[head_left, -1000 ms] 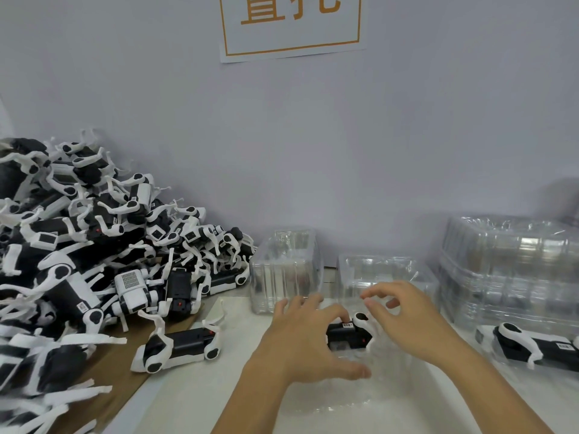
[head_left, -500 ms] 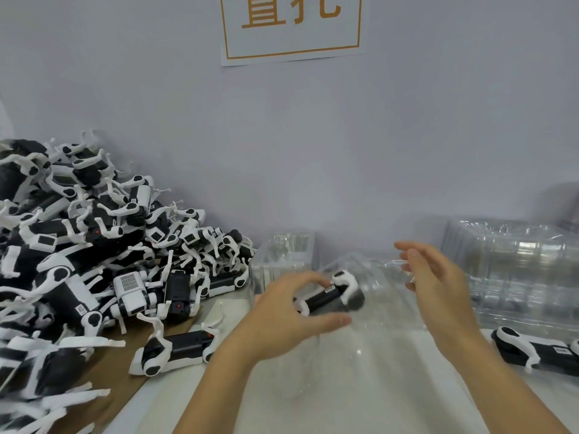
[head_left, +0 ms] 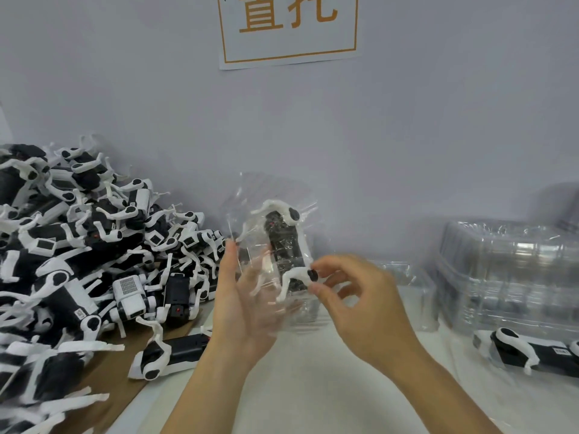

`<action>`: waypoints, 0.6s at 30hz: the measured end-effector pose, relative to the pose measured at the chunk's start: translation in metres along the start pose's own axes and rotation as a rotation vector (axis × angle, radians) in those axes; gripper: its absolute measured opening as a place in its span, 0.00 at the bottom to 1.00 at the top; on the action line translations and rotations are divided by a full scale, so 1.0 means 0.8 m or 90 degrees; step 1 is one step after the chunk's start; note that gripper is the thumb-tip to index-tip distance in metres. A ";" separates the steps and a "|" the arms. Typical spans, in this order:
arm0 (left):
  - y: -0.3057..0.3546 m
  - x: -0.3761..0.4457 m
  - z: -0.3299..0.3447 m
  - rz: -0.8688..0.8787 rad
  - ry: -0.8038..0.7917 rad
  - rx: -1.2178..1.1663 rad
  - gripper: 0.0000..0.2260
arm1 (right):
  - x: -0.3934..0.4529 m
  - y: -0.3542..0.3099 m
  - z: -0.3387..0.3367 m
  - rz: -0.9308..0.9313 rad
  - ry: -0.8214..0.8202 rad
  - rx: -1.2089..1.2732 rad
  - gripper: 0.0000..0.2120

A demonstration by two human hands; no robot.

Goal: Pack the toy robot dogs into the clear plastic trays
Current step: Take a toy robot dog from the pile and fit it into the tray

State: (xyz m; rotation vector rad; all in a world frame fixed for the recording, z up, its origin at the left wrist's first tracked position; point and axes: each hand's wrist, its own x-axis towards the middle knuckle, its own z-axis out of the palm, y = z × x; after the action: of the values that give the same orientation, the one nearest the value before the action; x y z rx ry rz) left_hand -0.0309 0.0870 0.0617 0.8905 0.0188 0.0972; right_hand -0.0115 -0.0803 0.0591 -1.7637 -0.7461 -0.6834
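Across the left side of the table [head_left: 313,386] a big heap of toy robot dogs [head_left: 78,245] waits unpacked, so most of the job looks undone. Far right stands a stack of clear plastic trays [head_left: 507,270], with one dog [head_left: 532,352] lying just in front. Mid-air at centre, a single tray [head_left: 269,245] already holds a dog [head_left: 286,245]; the left hand [head_left: 247,305] cradles it with straight fingers, while the right hand [head_left: 354,296] pinches the dog's leg.

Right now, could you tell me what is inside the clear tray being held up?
One toy robot dog, standing on end, sits in the clear tray. The left hand supports the tray, hiding its base; the right hand pinches a leg.
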 end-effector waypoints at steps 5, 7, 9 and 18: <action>-0.003 0.002 -0.006 -0.013 -0.020 -0.031 0.31 | 0.002 -0.004 0.002 -0.027 0.000 -0.008 0.14; -0.003 0.003 -0.006 -0.004 -0.032 -0.039 0.31 | 0.003 -0.006 0.003 -0.029 0.005 -0.007 0.13; -0.004 0.004 -0.006 0.005 -0.039 -0.045 0.30 | 0.003 -0.007 0.003 -0.035 0.011 -0.011 0.13; -0.008 0.011 -0.008 0.015 -0.064 -0.038 0.29 | 0.004 -0.008 -0.002 -0.028 -0.003 -0.008 0.12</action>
State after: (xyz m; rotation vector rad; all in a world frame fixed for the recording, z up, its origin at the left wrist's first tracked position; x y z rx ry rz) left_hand -0.0217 0.0889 0.0525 0.8349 -0.0872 0.0746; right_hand -0.0146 -0.0799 0.0654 -1.7657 -0.7866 -0.7151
